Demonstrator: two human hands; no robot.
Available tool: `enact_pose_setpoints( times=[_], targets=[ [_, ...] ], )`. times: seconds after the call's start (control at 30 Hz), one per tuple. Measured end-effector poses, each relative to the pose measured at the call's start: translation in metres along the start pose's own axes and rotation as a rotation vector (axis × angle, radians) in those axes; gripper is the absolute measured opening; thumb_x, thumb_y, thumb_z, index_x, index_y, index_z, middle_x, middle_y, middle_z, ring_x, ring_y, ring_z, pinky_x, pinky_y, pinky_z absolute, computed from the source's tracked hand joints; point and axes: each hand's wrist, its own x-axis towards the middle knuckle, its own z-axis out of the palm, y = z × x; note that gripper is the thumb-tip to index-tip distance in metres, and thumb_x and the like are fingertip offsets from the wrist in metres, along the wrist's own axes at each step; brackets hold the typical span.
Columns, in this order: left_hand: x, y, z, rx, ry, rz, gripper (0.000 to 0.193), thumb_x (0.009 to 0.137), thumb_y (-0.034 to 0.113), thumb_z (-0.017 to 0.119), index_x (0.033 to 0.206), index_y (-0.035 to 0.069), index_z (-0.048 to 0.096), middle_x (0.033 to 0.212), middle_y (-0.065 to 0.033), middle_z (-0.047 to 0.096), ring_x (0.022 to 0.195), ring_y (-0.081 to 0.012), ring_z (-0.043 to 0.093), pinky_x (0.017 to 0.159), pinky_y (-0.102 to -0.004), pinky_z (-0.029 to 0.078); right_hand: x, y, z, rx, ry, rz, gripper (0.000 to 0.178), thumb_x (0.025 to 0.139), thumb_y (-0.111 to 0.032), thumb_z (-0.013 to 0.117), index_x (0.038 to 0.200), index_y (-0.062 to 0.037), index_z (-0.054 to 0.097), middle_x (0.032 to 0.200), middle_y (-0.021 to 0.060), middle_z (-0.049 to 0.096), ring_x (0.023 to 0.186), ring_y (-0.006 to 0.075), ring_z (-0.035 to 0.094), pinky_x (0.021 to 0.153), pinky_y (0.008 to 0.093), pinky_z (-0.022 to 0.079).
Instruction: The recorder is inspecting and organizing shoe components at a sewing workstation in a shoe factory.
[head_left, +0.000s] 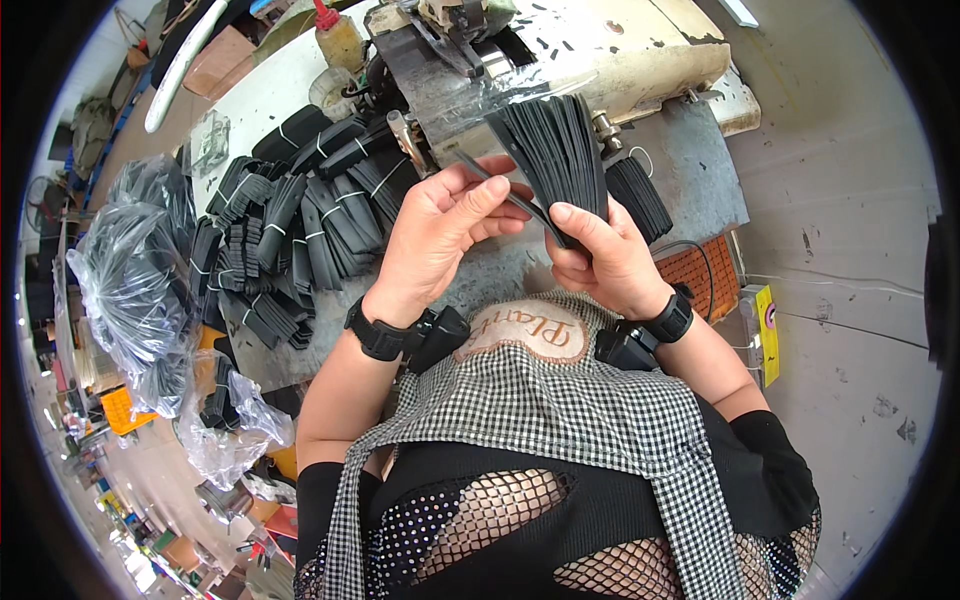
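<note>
My right hand (603, 250) grips the lower end of a thick stack of black strips (556, 150), which fans out toward the top. Between the thumb and fingers of my left hand (445, 228) is a single black strip (495, 187), angled away from the stack's left side. Its lower end reaches the base of the stack near my right thumb. To the right of the stack lies another bundle of black strips (638, 200) on the grey worktable (700, 185). Many banded bundles of black strips (330, 225) are heaped left of my hands.
A worn cream-coloured machine (640, 60) stands just beyond the stack. Behind the heap are a bottle with a red nozzle (338, 42) and a clear cup (330, 92). Large clear plastic bags (140, 280) hang at the left. An orange crate (698, 275) sits below the table's right edge.
</note>
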Motion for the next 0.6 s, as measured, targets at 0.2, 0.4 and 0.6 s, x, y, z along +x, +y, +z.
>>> enact_pose_setpoints(
  times=[0.2, 0.4, 0.6],
  targets=[
    [0.0006, 0.0012, -0.0002, -0.038, -0.059, 0.012, 0.042, 0.096, 0.018, 0.052, 0.128, -0.008, 0.043, 0.112, -0.0171, 0.061, 0.099, -0.0198, 0.063, 0.088, -0.0299, 0.051, -0.0003, -0.0057, 0.0033, 0.016, 0.019, 0.031, 0.02, 0.096, -0.024, 0.049, 0.107, -0.0068, 0.052, 0.054, -0.0037, 0.034, 0.041, 0.0047, 0.022, 0.037, 0.0218, 0.019],
    [0.0014, -0.0009, -0.0025, -0.072, -0.117, 0.032, 0.045, 0.096, 0.017, 0.051, 0.132, -0.008, 0.039, 0.116, -0.0162, 0.06, 0.102, -0.021, 0.062, 0.089, -0.0304, 0.05, 0.0008, -0.0079, -0.0005, 0.103, -0.033, 0.076, 0.019, 0.097, -0.025, 0.047, 0.09, -0.0073, 0.051, 0.052, -0.0037, 0.034, 0.039, 0.0049, 0.023, 0.036, 0.0216, 0.021],
    [-0.0002, -0.0012, -0.0014, -0.055, -0.121, 0.056, 0.045, 0.096, 0.017, 0.052, 0.133, -0.006, 0.04, 0.118, -0.0169, 0.059, 0.102, -0.0213, 0.062, 0.09, -0.0318, 0.05, 0.0012, -0.005, -0.0055, 0.216, -0.109, 0.084, 0.028, 0.097, -0.024, 0.047, 0.119, -0.0067, 0.05, 0.054, -0.0051, 0.033, 0.041, 0.0042, 0.022, 0.037, 0.0204, 0.021]
  ],
)
